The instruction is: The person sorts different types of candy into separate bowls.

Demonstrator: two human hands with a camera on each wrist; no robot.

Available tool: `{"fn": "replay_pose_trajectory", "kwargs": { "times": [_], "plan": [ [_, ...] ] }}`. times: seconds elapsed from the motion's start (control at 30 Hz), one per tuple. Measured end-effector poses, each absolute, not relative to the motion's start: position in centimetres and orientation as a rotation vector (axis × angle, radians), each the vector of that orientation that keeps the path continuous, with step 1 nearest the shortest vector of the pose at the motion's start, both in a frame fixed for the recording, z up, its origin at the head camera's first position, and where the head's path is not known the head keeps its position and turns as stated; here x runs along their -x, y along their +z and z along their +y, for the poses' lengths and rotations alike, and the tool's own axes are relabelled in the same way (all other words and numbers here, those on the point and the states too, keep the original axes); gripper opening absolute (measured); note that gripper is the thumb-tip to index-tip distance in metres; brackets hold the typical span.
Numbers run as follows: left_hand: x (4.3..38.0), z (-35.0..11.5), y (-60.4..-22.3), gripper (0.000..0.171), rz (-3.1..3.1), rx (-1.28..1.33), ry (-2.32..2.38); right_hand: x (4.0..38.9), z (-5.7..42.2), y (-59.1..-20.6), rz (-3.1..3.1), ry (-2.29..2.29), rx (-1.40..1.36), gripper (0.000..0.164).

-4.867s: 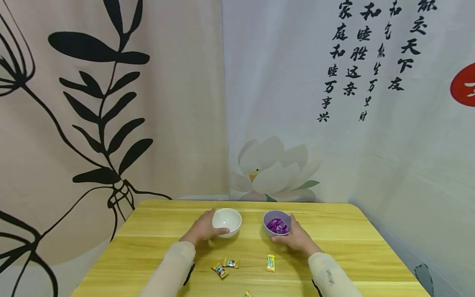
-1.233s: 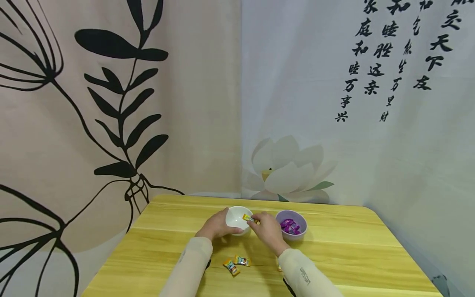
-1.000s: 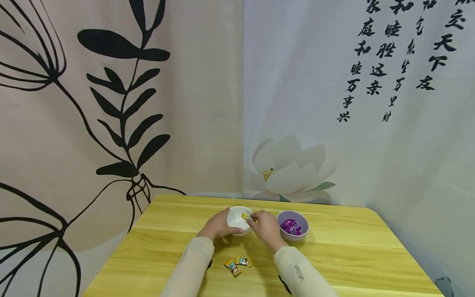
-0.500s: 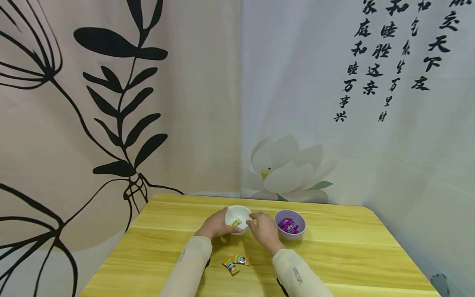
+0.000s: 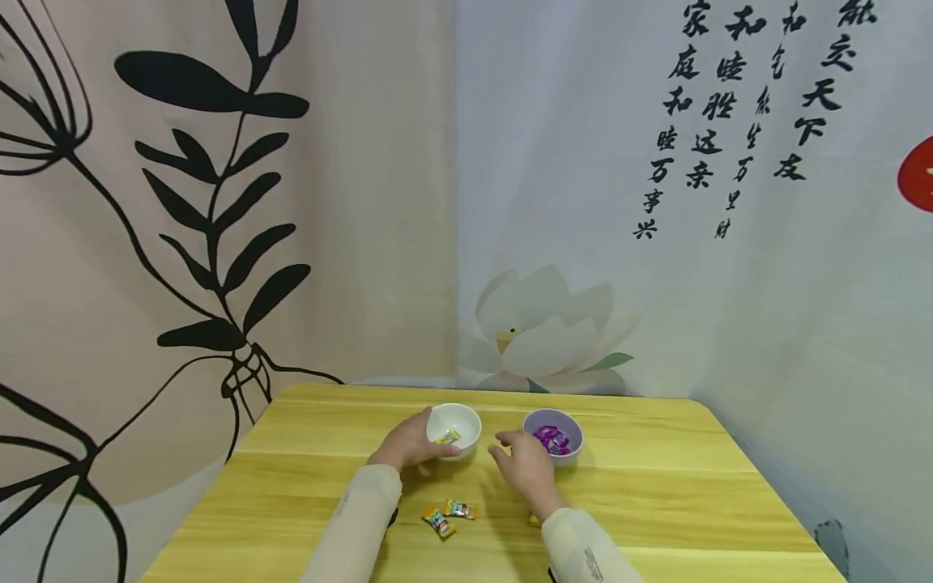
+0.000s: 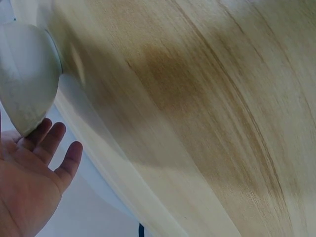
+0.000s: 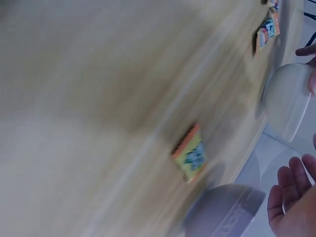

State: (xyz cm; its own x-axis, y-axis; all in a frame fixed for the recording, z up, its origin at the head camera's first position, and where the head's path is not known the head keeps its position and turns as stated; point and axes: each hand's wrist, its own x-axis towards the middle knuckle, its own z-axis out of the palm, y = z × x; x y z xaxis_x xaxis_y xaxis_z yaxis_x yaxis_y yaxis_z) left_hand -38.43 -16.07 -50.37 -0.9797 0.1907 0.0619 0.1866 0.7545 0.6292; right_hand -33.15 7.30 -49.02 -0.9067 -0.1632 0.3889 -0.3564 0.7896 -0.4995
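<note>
My left hand holds the white bowl at its left side, with the thumb along the near rim; in the left wrist view, fingers lie against the bowl's outside. Inside that bowl lies a yellow-wrapped candy. My right hand, loosely curled and holding nothing, hovers between the white bowl and the purple bowl. Several purple-wrapped candies fill the bottom of the purple bowl. Another yellow candy lies on the table, mostly hidden by my right wrist in the head view.
Two orange-and-yellow candies lie close together on the wooden table, nearer to me than the white bowl. Behind the table's far edge hangs a printed cloth with plant and lotus pictures.
My right hand has let go of the yellow candy, which now rests in the white bowl, and has drawn back to the right. My left hand keeps its hold on the bowl.
</note>
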Motion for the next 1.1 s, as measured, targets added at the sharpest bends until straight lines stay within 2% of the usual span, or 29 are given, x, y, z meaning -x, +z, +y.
{"fn": "replay_pose_trajectory", "kwargs": {
  "times": [0.43, 0.8, 1.1],
  "plan": [
    [38.2, -16.0, -50.2, 0.111, 2.94, -0.257, 1.008, 29.6, 10.9, -50.0, -2.698, 0.938, -0.238, 0.029],
    [37.9, -15.9, -49.7, 0.114, 2.927, -0.215, 0.992, 28.0, 13.2, -51.2, -2.788, 0.765, -0.007, 0.035],
    [38.0, -15.8, -49.6, 0.111, 2.922, -0.243, 1.009, 27.1, 13.2, -52.6, -2.832, 0.658, -0.022, 0.026]
  ]
}}
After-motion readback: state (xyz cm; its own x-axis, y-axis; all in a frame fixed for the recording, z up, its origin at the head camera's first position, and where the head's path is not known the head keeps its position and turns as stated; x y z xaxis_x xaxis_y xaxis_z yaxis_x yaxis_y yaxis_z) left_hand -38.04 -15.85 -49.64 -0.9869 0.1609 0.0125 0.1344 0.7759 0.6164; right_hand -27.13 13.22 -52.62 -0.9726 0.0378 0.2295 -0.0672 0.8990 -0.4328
